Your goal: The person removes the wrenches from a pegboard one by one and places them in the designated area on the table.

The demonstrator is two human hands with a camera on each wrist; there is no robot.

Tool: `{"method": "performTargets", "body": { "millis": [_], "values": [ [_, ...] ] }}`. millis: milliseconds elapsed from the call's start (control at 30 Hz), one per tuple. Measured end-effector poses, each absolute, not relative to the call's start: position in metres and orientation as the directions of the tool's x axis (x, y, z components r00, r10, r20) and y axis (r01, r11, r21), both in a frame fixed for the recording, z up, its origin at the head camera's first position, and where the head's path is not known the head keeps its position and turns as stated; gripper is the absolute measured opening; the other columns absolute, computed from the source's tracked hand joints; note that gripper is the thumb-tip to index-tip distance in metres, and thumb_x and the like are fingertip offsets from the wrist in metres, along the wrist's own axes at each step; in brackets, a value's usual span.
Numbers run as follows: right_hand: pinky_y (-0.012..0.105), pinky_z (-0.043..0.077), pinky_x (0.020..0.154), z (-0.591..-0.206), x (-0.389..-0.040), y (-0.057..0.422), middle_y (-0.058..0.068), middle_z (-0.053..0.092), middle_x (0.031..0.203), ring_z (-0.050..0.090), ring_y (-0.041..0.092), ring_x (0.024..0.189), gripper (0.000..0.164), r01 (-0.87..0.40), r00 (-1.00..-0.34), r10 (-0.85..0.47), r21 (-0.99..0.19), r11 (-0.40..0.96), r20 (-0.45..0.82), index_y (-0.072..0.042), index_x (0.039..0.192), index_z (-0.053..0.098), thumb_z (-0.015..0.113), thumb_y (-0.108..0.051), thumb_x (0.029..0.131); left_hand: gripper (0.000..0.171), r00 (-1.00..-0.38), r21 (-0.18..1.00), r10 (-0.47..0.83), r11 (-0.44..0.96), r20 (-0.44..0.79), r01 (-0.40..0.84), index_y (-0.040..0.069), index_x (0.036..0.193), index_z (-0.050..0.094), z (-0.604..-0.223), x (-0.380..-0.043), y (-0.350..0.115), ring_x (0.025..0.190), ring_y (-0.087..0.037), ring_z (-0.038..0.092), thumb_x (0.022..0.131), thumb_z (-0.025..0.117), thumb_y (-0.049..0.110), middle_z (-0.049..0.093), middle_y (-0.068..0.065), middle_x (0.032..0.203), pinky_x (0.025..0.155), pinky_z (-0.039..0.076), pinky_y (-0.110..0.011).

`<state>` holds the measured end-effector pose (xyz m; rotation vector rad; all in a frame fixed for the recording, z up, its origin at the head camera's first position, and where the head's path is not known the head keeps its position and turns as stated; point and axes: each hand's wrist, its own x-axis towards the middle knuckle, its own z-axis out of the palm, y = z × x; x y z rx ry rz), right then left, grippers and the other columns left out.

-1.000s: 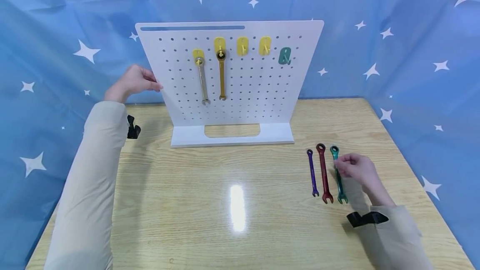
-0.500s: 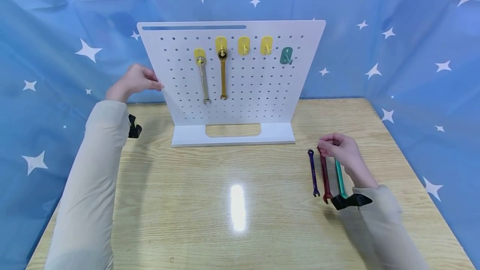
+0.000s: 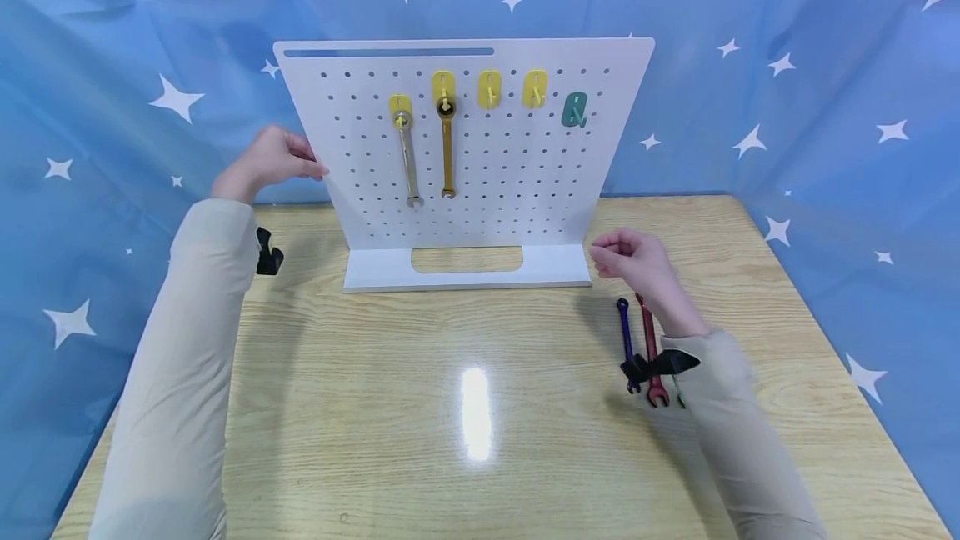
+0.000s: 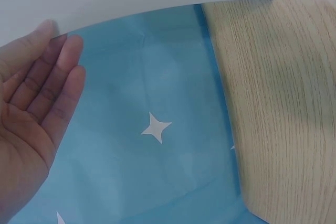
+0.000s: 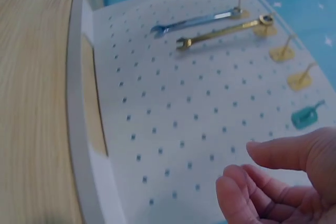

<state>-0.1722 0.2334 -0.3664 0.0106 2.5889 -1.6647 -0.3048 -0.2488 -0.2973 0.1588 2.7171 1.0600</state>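
My left hand (image 3: 268, 161) holds the left edge of the white pegboard (image 3: 510, 182); in the left wrist view its thumb lies on the front face and its fingers behind. A silver wrench (image 3: 408, 161) and a gold wrench (image 3: 447, 152) hang from yellow hooks. My right hand (image 3: 633, 261), fingers loosely curled with nothing between them, is in the air beside the board's lower right corner. Under that forearm lie a purple wrench (image 3: 626, 327), a red wrench (image 3: 649, 340) and a green wrench (image 3: 680, 394), the green one mostly hidden by the sleeve.
Two bare yellow hooks, a left one (image 3: 489, 90) and a right one (image 3: 535, 90), and a green hook (image 3: 574, 110) sit on the board's upper right. The board's base stands on the wooden table (image 3: 375, 407), before a blue star-patterned cloth (image 3: 825, 40).
My right hand has moved from the green wrench, left and away from me over the red and purple wrenches, to the board's right corner. My left hand has stayed at the edge.
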Motion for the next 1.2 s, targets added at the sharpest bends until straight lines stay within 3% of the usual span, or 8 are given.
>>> {"method": "performTargets", "body": {
  "millis": [333,633,800,967,1200],
  "values": [
    [0.024,0.054,0.069,-0.358,-0.197,0.187,0.004,0.061,0.085,0.062,0.013,0.072,0.023,0.023,-0.996,-0.07,-0.941,0.339,-0.05,0.004,0.106,0.06,0.062,-0.013,0.091,0.029,-0.97,0.685,0.173,0.728,-0.171,0.01,-0.003,0.1,0.068,-0.297,-0.304,-0.248,0.095,-0.025,0.059,0.088,0.068,0.023,0.07,0.003,0.08,0.095,0.039,-0.049],
    [0.025,0.053,0.072,-0.349,-0.215,0.149,0.004,0.061,0.085,0.062,0.015,0.075,0.021,-0.054,-0.993,-0.115,-0.968,0.244,0.027,0.006,0.106,0.06,0.061,-0.009,0.091,0.029,-0.972,0.686,0.175,0.727,-0.157,0.02,-0.005,0.099,0.068,-0.297,-0.304,-0.248,0.077,-0.007,0.059,0.087,0.068,0.021,0.07,0.003,0.078,0.092,0.042,-0.046],
    [0.027,0.053,0.074,-0.347,-0.225,0.131,0.007,0.061,0.09,0.062,0.021,0.082,0.028,-0.079,-0.989,-0.143,-0.968,0.238,0.045,0.008,0.111,0.059,0.062,-0.011,0.091,0.027,-0.972,0.69,0.173,0.724,-0.158,0.017,-0.004,0.098,0.068,-0.297,-0.304,-0.248,0.075,-0.006,0.059,0.087,0.068,0.02,0.069,0.004,0.076,0.091,0.043,-0.045],
    [0.027,0.052,0.078,-0.345,-0.234,0.113,0.011,0.062,0.1,0.059,0.017,0.086,0.03,-0.109,-0.986,-0.152,-0.964,0.241,0.073,0.004,0.115,0.059,0.063,-0.011,0.09,0.029,-0.973,0.694,0.172,0.72,-0.153,0.018,-0.006,0.1,0.068,-0.298,-0.305,-0.247,0.076,-0.008,0.06,0.087,0.068,0.02,0.069,0.004,0.076,0.09,0.043,-0.045],
    [0.028,0.048,0.087,-0.343,-0.247,0.088,0.015,0.061,0.113,0.058,0.021,0.1,0.031,-0.208,-0.969,-0.169,-0.966,0.151,0.182,0.002,0.119,0.058,0.063,-0.006,0.09,0.03,-0.973,0.698,0.179,0.716,-0.145,0.027,-0.007,0.101,0.067,-0.299,-0.305,-0.247,0.072,-0.004,0.059,0.087,0.068,0.019,0.069,0.004,0.075,0.092,0.042,-0.048]
  ]
}}
